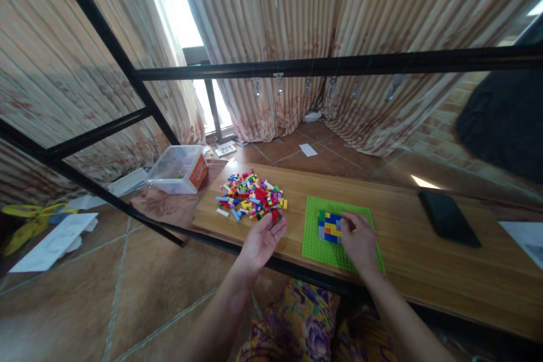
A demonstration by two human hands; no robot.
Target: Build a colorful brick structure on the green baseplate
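Seat the bricks (328, 230) squarely on the green baseplate (311, 237); right hand (360, 237) over it, grip unclear; left hand (261, 241) left of it, fingers apart.

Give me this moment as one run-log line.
left hand: palm up, by brick pile | right hand: at brick assembly on green baseplate | clear bin: left of brick pile

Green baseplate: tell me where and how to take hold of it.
Probably best pinched at the bare left edge of the green baseplate, coming from the left: it lies flat, the blue-and-yellow bricks sit inward of that border, and the right hand covers part of the right side.
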